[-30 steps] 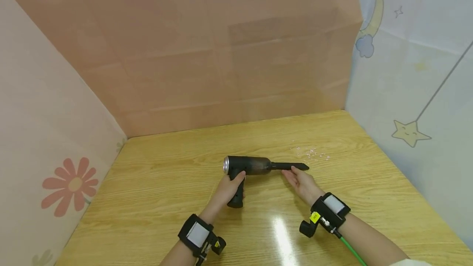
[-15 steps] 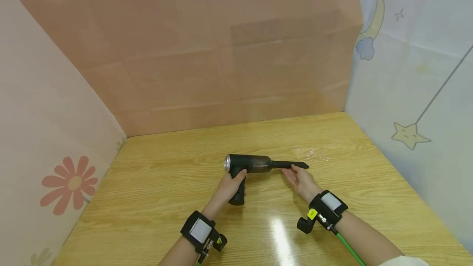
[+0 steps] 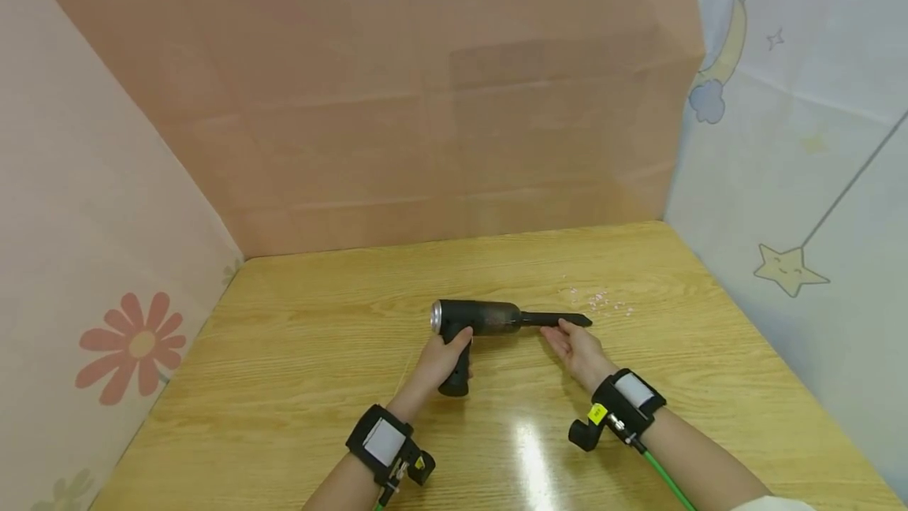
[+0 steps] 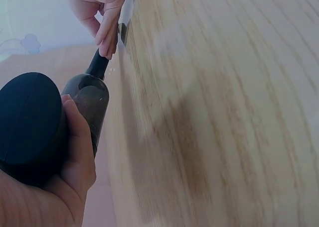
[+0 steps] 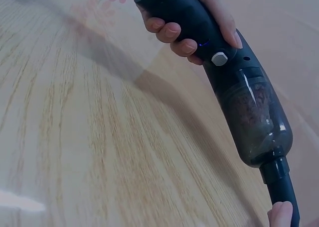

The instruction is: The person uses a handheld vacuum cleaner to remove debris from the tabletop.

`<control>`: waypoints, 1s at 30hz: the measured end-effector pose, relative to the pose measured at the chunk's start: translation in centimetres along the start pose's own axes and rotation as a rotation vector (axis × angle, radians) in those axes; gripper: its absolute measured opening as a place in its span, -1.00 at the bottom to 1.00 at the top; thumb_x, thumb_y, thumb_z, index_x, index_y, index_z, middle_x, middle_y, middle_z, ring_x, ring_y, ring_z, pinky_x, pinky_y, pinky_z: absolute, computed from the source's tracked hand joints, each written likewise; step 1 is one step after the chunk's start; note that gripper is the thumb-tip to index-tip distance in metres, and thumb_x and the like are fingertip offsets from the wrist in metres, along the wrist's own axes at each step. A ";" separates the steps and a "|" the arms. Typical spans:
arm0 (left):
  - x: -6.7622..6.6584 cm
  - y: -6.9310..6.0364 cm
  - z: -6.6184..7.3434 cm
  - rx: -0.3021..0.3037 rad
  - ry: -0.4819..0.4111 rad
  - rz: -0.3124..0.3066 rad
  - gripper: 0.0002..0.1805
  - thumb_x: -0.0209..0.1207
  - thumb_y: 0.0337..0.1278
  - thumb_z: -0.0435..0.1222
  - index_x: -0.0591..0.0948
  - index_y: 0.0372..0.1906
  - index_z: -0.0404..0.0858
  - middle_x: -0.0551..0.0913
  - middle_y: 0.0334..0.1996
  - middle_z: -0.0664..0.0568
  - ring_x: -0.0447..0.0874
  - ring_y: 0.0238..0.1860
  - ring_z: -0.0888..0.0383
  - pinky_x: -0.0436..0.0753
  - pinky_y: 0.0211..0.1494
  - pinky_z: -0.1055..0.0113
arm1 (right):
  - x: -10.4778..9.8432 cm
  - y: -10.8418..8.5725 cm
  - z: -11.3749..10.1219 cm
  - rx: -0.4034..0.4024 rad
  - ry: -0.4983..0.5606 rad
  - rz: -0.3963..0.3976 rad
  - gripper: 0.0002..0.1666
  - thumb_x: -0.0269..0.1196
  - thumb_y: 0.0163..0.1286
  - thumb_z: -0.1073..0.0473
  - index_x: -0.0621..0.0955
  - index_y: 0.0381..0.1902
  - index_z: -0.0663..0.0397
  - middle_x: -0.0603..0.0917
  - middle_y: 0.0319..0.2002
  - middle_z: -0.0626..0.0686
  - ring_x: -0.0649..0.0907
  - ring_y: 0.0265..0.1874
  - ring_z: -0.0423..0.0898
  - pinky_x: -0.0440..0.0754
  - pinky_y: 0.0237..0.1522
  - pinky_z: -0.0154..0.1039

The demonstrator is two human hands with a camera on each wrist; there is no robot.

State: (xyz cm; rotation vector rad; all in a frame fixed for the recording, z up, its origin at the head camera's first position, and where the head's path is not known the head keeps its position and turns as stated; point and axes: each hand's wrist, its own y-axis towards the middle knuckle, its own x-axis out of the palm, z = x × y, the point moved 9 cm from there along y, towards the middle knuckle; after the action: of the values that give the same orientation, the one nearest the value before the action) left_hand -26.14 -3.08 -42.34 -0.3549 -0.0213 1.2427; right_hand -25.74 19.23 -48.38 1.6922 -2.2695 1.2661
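A black handheld vacuum cleaner [image 3: 489, 318] lies across the middle of the head view, its narrow nozzle [image 3: 539, 319] pointing right. My left hand [image 3: 434, 361] grips its handle; the right wrist view shows those fingers curled round it, near a silver button [image 5: 219, 58] and a small blue light. With thumb and fingers, my right hand [image 3: 583, 355] holds the nozzle near its tip. Reddish bits show inside the see-through dust cup [image 5: 256, 120]. Small pink scraps [image 3: 599, 300] are scattered on the table just beyond the nozzle tip.
The wood-grain table [image 3: 319, 322] meets a brownish-pink back wall [image 3: 340, 140]. Pale printed sheets [image 3: 787, 164] close off the sides. Both wrists wear black straps with cameras, and a green cable [image 3: 663, 470] trails from the right one.
The head view has tilted up a little. Both hands keep the same hold on the vacuum cleaner, which stays in nearly the same place.
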 end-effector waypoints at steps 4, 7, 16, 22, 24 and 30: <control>-0.1 -0.1 0.4 0.012 0.002 -0.009 -0.60 -0.07 0.44 -0.14 0.42 -0.10 -0.48 0.59 -0.44 -0.23 0.55 -0.60 0.22 0.61 -0.39 0.33 | 0.0 0.2 0.1 -0.001 -0.007 0.012 -0.82 -0.17 0.56 0.19 0.36 -0.05 0.11 0.66 -0.43 -0.01 0.72 -0.38 -0.28 0.57 0.03 -0.51; -0.1 1.1 -1.1 0.010 0.005 -0.009 -0.58 -0.07 0.44 -0.10 0.41 -0.07 -0.46 0.58 -0.46 -0.17 0.54 -0.60 0.23 0.61 -0.40 0.33 | 0.1 0.4 0.2 -0.002 -0.003 0.015 -0.82 -0.17 0.56 0.20 0.36 -0.04 0.12 0.67 -0.43 -0.01 0.72 -0.37 -0.27 0.57 0.03 -0.49; -0.3 1.7 -2.0 -0.013 0.000 0.014 -0.49 -0.05 0.42 0.00 0.44 -0.08 -0.46 0.60 -0.45 -0.13 0.59 -0.57 0.21 0.64 -0.37 0.31 | 0.2 1.1 0.1 -0.023 -0.018 0.041 -0.81 -0.16 0.55 0.19 0.35 0.00 0.11 0.65 -0.51 -0.04 0.71 -0.44 -0.28 0.61 -0.07 -0.51; 0.1 2.2 -2.3 -0.015 -0.025 0.015 -0.51 -0.05 0.42 0.00 0.46 -0.13 -0.43 0.58 -0.48 -0.08 0.58 -0.57 0.21 0.64 -0.38 0.31 | 0.1 1.2 -0.3 -0.048 -0.018 0.061 -0.82 -0.13 0.55 0.20 0.37 -0.01 0.12 0.66 -0.51 -0.04 0.72 -0.44 -0.29 0.61 -0.06 -0.50; 0.1 2.4 -2.4 -0.014 -0.018 0.023 -0.51 -0.05 0.41 0.00 0.46 -0.14 -0.44 0.58 -0.49 -0.07 0.57 -0.58 0.22 0.64 -0.39 0.31 | 0.1 1.2 -0.4 -0.048 -0.013 0.064 -0.84 -0.12 0.54 0.21 0.38 -0.05 0.12 0.67 -0.50 -0.03 0.72 -0.45 -0.28 0.62 -0.06 -0.49; 0.3 2.8 -2.7 -0.023 -0.015 0.021 -0.48 -0.06 0.42 -0.01 0.47 -0.10 -0.48 0.60 -0.44 -0.11 0.59 -0.55 0.19 0.64 -0.38 0.31 | -0.1 1.3 -0.5 -0.048 0.002 0.078 -0.86 -0.11 0.53 0.22 0.39 -0.12 0.13 0.69 -0.48 0.00 0.72 -0.45 -0.27 0.63 -0.10 -0.48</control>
State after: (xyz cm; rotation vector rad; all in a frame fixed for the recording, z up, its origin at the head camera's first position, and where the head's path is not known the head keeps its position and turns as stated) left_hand -28.02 -2.67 -45.70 -0.3665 -0.0445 1.2669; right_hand -27.00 19.69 -48.82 1.6013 -2.3664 1.2156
